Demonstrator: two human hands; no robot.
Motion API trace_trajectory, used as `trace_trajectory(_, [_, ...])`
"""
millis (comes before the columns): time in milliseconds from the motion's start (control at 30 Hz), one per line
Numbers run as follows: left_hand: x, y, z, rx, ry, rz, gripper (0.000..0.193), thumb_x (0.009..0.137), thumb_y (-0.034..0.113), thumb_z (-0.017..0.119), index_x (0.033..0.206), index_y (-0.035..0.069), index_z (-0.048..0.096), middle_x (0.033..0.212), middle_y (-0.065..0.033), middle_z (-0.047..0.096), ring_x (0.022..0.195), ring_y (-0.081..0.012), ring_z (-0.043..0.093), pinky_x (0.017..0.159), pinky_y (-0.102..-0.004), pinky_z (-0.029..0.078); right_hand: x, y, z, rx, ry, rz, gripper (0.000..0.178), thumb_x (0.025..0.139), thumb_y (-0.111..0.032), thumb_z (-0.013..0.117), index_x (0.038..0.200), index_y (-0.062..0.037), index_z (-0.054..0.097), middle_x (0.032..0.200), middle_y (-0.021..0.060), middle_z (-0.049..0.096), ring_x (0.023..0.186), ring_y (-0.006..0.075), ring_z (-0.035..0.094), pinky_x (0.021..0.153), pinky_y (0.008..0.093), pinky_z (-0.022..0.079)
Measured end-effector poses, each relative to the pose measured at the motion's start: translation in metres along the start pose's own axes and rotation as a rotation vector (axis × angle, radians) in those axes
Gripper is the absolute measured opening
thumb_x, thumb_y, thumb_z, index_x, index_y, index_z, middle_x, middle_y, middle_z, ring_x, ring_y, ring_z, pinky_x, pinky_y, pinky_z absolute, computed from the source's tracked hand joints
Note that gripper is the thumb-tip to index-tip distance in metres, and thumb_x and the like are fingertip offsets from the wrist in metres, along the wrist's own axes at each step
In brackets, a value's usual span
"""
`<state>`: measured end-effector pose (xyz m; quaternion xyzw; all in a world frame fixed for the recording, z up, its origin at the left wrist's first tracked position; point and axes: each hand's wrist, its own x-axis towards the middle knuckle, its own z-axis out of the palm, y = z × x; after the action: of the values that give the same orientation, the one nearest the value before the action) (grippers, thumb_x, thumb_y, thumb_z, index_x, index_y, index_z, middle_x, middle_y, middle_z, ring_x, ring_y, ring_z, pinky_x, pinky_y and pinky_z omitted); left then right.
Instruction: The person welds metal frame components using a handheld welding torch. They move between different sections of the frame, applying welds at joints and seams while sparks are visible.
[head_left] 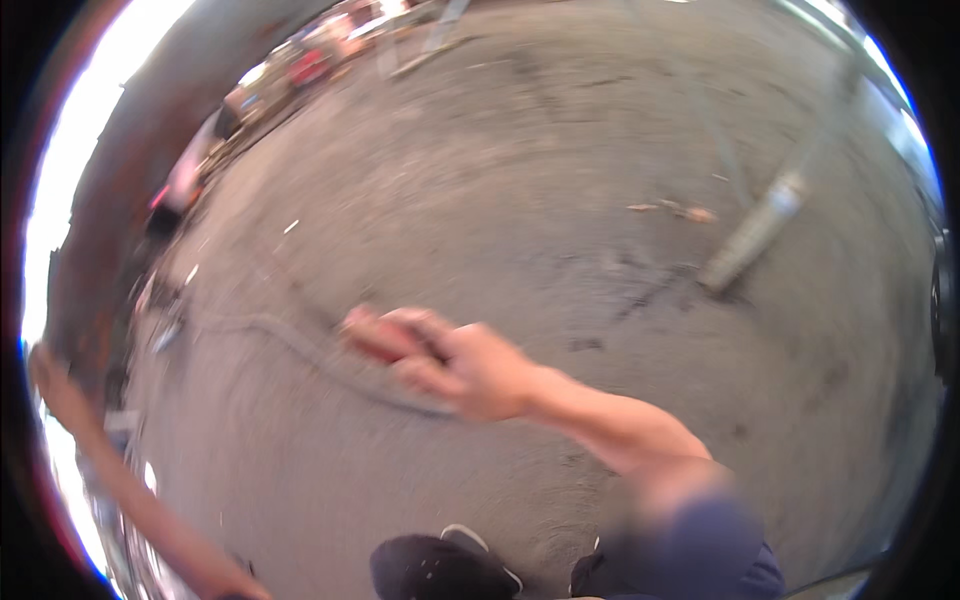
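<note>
My right hand (475, 365) is out in front of me above the floor, its fingers wrapped round a short red object (385, 338). Motion blur hides what kind of object it is. A grey cable or hose (290, 335) curves along the floor from the left and passes by this hand; I cannot tell whether it joins the red object. My left hand (55, 385) reaches far out to the left rim, next to a large brown, rusty-looking surface (110, 190). Its fingers are smeared, and whether they touch that surface does not show.
Dusty grey floor (560, 200) spreads ahead. A pale post or bar (755, 235) stands to the right, with small brownish scraps (690, 212) beside it. Blurred clutter with a red item (310, 68) lines the far left. My dark-clad knee (440, 568) shows below.
</note>
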<state>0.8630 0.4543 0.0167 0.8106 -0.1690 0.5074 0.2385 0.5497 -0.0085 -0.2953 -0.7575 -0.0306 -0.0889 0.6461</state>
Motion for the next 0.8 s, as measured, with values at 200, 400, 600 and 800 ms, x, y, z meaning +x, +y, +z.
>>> trace_trajectory(200, [-0.031,0.095,0.016,-0.148,0.011,-0.126,0.049,0.112,0.040,0.064,0.143,0.002,0.066,0.143,-0.0131,0.068,0.133,-0.0250,0.062,0.114,-0.0386,0.046,-0.001,-0.004,0.016,0.049,0.031,0.054,0.066,0.107,-0.047,0.071,0.158,-0.0083,0.052,0.105,0.0272,0.079,0.097,0.0393,0.080,0.086,0.0452,0.060])
trace_trajectory(400, [-0.050,0.119,0.018,-0.272,0.046,-0.164,0.046,0.109,0.040,0.067,0.136,0.003,0.070,0.133,-0.0135,0.071,0.127,-0.0252,0.063,0.112,-0.0389,0.046,0.000,-0.004,0.010,0.025,-0.014,0.056,0.069,0.106,-0.051,0.071,0.157,-0.0080,0.052,0.103,0.0233,0.079,0.092,0.0367,0.080,0.085,0.0424,0.060])
trace_trajectory(600, [-0.068,0.179,0.017,0.034,0.076,-0.231,0.041,0.110,0.041,0.063,0.126,0.004,0.073,0.118,-0.0131,0.075,0.114,-0.0272,0.070,0.105,-0.0409,0.050,0.023,-0.037,0.023,-0.085,-0.042,0.163,0.069,0.101,-0.041,0.079,0.158,-0.0115,0.052,0.106,0.0219,0.079,0.095,0.0362,0.080,0.087,0.0415,0.060])
trace_trajectory(800, [-0.070,0.168,0.000,-0.050,-0.076,-0.035,0.020,0.111,0.024,0.064,0.116,0.004,0.066,0.111,-0.0136,0.070,0.108,-0.0328,0.068,0.096,-0.0464,0.053,0.012,-0.123,0.082,-0.128,-0.275,0.448,0.073,0.096,-0.034,0.083,0.159,-0.0140,0.052,0.116,0.0215,0.079,0.108,0.0370,0.079,0.093,0.0412,0.060])
